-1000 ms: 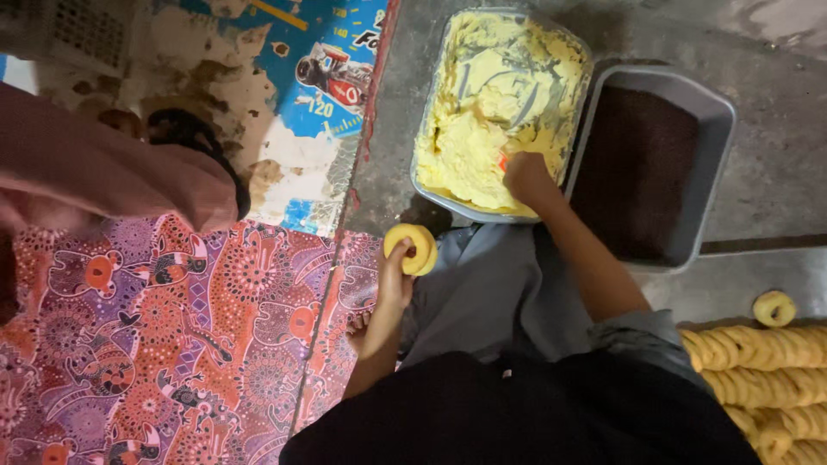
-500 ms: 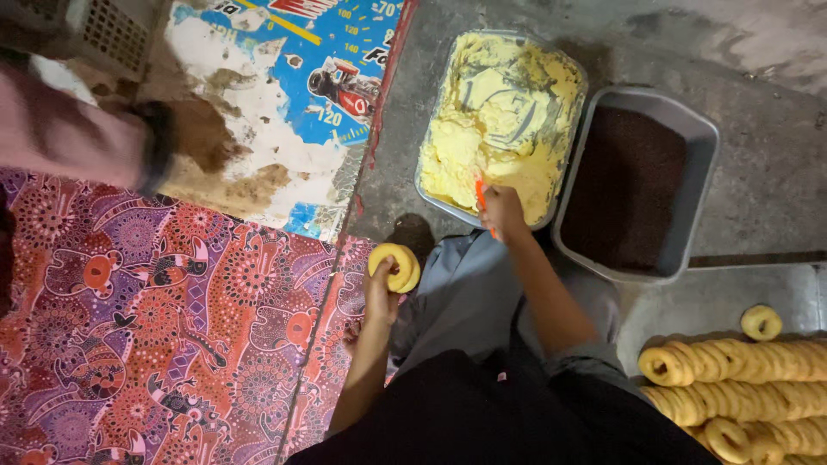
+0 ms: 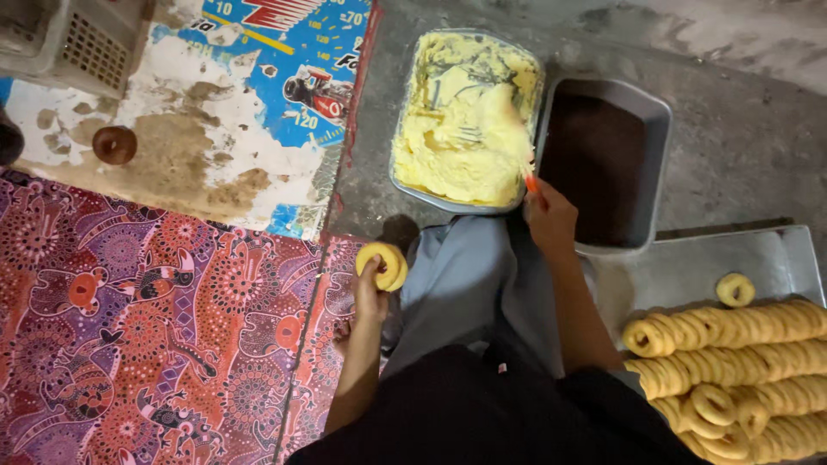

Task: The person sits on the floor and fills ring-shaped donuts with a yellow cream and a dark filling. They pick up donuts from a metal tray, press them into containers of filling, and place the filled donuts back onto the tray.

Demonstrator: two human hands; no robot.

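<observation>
- Yellow cream fills a rectangular metal tray (image 3: 405, 176) at the top of the view; the right hand (image 3: 551, 220) sits at its near right corner, closed around a small orange-handled tool (image 3: 531, 181) whose blurred tip reaches into the cream (image 3: 465, 129).
- The left hand (image 3: 370, 288) is raised over the knee, its fingers grasping a ring-shaped pastry (image 3: 383, 265), pale yellow with a hole in the middle, held upright.
- A grey tray (image 3: 659, 129) with a dark brown filling stands touching the right side of the cream tray.
- Rows of golden ring pastries (image 3: 732, 362) lie packed on a flat metal sheet (image 3: 689, 271) at the lower right; one single ring (image 3: 735, 289) lies apart just above the rows.
- A patterned red and purple cloth (image 3: 146, 336) covers the floor on the left, next to a worn blue and white printed mat (image 3: 215, 112).
- A brown round ring (image 3: 115, 145) lies on that mat, well apart from both hands.
- The person's grey trousers (image 3: 465, 284) lie between the two arms.
</observation>
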